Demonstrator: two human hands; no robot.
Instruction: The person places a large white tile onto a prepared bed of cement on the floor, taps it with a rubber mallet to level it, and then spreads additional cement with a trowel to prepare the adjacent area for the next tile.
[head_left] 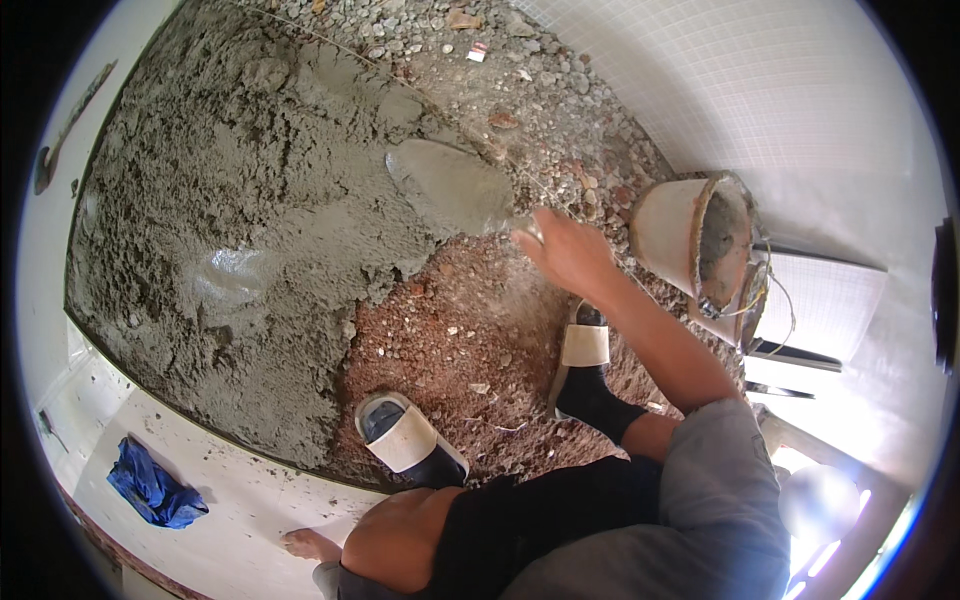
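Note:
My right hand (570,256) is closed around the handle of a trowel (455,188). The broad, rounded blade, smeared with wet cement, lies flat on the edge of the grey mortar bed (200,200). At the lower left my left hand (312,545) rests on a white tiled ledge beside my knee, its visible fingers stretched out and holding nothing. The knee hides part of that hand. A shiny, smoothed patch (235,272) shows in the mortar left of the blade.
Reddish rubble (450,330) lies under my two sandalled feet. Stacked mortar-crusted buckets (668,225) lean at the right by a white tiled wall (760,90). A crumpled blue bag (155,485) lies on the ledge. A string (330,42) stretches across the gravel.

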